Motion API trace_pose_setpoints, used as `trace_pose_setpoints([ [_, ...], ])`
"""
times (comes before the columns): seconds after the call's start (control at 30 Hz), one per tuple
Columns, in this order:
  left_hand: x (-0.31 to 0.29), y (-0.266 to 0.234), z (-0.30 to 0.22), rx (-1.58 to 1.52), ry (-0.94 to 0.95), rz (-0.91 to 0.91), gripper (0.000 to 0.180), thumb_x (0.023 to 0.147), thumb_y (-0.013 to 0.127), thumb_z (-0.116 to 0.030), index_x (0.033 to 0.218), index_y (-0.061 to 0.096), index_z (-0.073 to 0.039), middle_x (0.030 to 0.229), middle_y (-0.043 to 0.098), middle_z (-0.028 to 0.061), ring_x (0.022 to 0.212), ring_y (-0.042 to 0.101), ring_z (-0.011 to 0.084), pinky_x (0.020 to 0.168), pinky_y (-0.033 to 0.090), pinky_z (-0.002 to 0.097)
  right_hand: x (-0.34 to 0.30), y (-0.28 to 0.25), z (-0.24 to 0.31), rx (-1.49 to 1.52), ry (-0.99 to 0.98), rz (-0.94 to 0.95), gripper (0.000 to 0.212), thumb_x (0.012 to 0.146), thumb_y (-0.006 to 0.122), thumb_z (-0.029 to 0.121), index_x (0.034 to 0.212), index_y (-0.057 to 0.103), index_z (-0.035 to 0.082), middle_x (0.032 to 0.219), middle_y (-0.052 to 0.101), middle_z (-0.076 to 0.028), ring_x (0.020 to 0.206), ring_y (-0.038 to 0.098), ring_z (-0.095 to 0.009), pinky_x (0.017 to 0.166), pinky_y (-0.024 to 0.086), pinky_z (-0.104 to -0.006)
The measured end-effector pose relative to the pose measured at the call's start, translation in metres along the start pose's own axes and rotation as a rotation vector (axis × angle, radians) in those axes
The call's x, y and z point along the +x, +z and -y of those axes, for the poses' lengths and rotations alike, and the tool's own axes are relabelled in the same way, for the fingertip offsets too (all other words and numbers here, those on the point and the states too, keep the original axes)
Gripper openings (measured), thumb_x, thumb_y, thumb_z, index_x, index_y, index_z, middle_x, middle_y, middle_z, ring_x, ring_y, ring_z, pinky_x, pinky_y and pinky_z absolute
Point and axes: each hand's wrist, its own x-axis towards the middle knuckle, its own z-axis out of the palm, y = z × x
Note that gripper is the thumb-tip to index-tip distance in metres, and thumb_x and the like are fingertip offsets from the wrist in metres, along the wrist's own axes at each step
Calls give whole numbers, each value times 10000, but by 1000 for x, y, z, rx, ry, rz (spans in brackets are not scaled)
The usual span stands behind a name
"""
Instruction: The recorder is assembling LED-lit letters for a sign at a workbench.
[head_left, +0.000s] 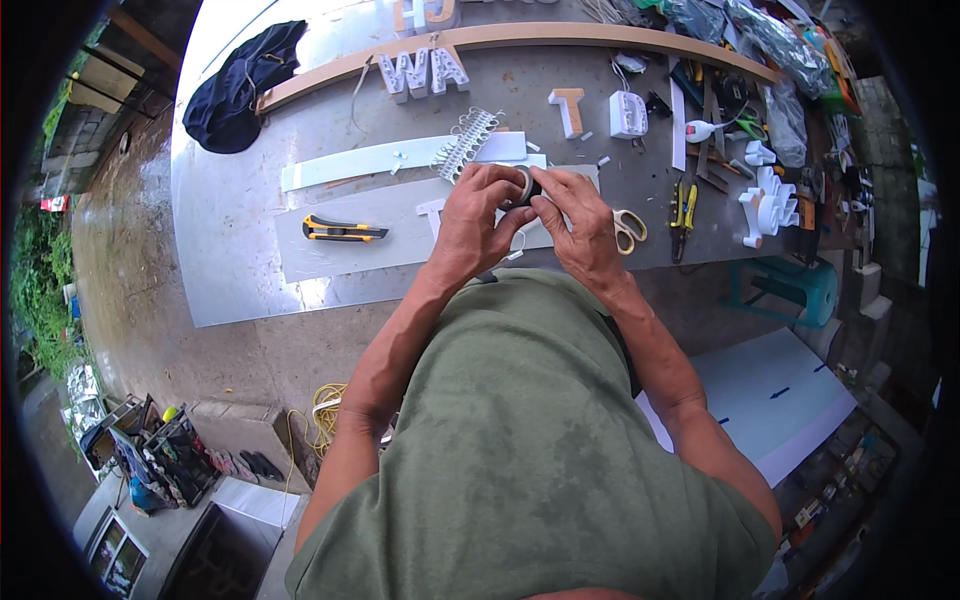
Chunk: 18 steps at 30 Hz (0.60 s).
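Observation:
Close to the table's near edge, my left hand and my right hand meet around a small dark roll, which looks like a roll of tape. Fingers of both hands are curled against it and cover much of it. Below them lies a grey sheet with a yellow-and-black utility knife to the left. A white cut-out letter is beside my left hand. Scissors with pale handles lie just right of my right hand. Beyond my fingers rests a looped pale strip.
White strips lie past the knife. Block letters stand near a long wooden strip. A dark cap is at far left. Pliers and cluttered tools occupy the right side. A teal stool stands below.

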Motion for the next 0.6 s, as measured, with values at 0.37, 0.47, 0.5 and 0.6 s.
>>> trace_pose_setpoints([
  [0.37,-8,2,7,42,-47,29,237,724,841,-92,886,693,-4,1010,674,65,924,585,250,802,487,372,-5,9,-8,65,102,-62,175,844,741,60,1014,725,18,975,697,-99,872,658,-274,759,527,-376],
  [0.47,-9,-1,8,56,-12,39,247,720,844,-92,897,697,-3,1012,670,65,925,581,249,802,485,369,-5,11,-19,131,114,-21,136,844,734,62,971,709,18,967,684,-87,868,660,-269,741,527,-385],
  [0.5,-10,-1,8,44,-51,76,250,734,838,-119,907,701,-3,1024,668,71,947,583,263,815,483,378,-5,11,-22,110,91,19,128,851,723,57,966,686,14,948,671,-91,855,657,-265,731,525,-389],
  [0.6,-16,-3,15,14,-110,145,265,782,830,-188,926,706,-3,1064,665,103,1040,595,269,906,484,401,-7,13,-21,82,62,91,110,873,692,51,954,635,4,901,640,-101,816,648,-263,705,518,-393],
])
